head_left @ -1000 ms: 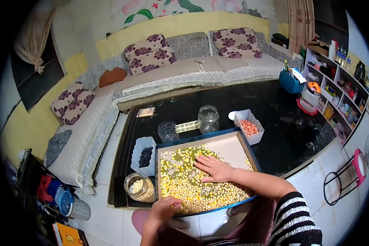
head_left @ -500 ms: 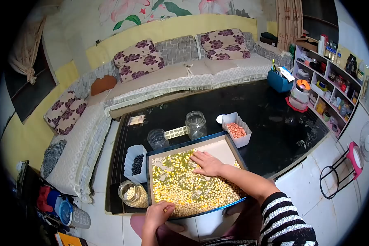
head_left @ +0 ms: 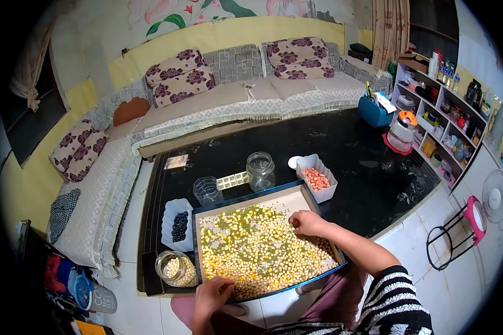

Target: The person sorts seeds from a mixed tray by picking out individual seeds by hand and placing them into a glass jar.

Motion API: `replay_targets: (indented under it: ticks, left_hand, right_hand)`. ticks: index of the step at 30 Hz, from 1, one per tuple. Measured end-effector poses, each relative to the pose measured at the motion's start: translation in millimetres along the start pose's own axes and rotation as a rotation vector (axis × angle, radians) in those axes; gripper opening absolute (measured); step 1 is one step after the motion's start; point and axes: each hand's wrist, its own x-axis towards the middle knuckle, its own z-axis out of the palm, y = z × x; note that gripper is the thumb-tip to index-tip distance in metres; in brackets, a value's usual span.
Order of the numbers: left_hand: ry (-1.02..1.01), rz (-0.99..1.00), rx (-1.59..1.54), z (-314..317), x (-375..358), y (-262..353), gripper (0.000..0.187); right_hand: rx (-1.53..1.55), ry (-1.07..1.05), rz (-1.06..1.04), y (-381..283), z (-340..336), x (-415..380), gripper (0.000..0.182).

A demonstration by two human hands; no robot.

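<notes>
A blue-rimmed tray (head_left: pixel 288 192) on the black glass table holds a spread of mixed beans (head_left: pixel 257 248): yellow, cream and green. My right hand (head_left: pixel 307 222) rests on the beans near the tray's right side, fingers curled together as if pinching some; what it holds is too small to tell. At the tray's near edge, my left hand (head_left: pixel 211 293) is curled over the rim and the beans there.
Left of the tray stand a white dish of black beans (head_left: pixel 179 226) and a glass jar of pale beans (head_left: pixel 175 269). Behind it are a plastic cup (head_left: pixel 205 190), an empty glass jar (head_left: pixel 260 171) and a white box of red beans (head_left: pixel 317 179). Sofas and shelves surround the table (head_left: pixel 369 167).
My right hand slid from the tray's middle to its right side and its flat fingers have curled together. The left hand stays at the near edge. The view shifted slightly.
</notes>
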Motion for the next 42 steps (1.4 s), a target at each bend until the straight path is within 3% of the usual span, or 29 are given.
replay_targets:
  ticks: [3, 9, 22, 26, 30, 32, 36, 37, 39, 42]
  left_hand:
    - [-0.003, -0.002, -0.020, 0.3, -0.1, -1.7, 0.017]
    - [-0.026, -0.042, 0.045, -3.5, 0.9, 6.4, 0.019]
    - [0.018, 0.040, 0.041, -2.2, 1.8, 1.5, 0.015]
    - [0.005, 0.088, -0.021, -1.7, 0.0, -4.7, 0.014]
    - [0.047, 0.129, -0.032, 8.3, 0.4, -17.6, 0.013]
    - [0.033, 0.122, -0.039, 6.8, 0.5, -15.3, 0.013]
    - [0.040, 0.148, -0.080, 5.1, 1.1, -14.2, 0.013]
    - [0.034, 0.155, -0.076, 5.3, 1.1, -14.6, 0.013]
    - [0.035, 0.147, -0.060, 5.3, 0.9, -14.4, 0.013]
    - [0.042, 0.163, -0.049, 7.3, 0.7, -19.0, 0.013]
  right_hand:
    - [-0.022, 0.132, -0.076, 5.6, 11.3, -2.0, 0.019]
    - [-0.071, 0.176, -0.173, 5.3, 17.4, -4.2, 0.015]
    - [-0.194, 0.035, -0.153, -13.3, 0.1, -14.8, 0.009]
    - [-0.034, 0.082, -0.154, -32.8, -10.8, -15.8, 0.011]
    - [0.112, -0.009, -0.125, -85.8, -21.3, -7.4, 0.010]
    - [0.301, -0.027, -0.316, -114.0, -15.7, -1.0, 0.008]
    - [0.336, -0.005, -0.666, -198.2, -10.3, 11.4, 0.010]
    - [0.327, -0.063, -0.689, -214.0, -3.8, 17.5, 0.010]
    - [0.344, 0.004, -0.835, -243.0, 12.3, 26.3, 0.010]
    - [0.357, 0.029, -0.891, -273.7, 40.6, 39.1, 0.010]
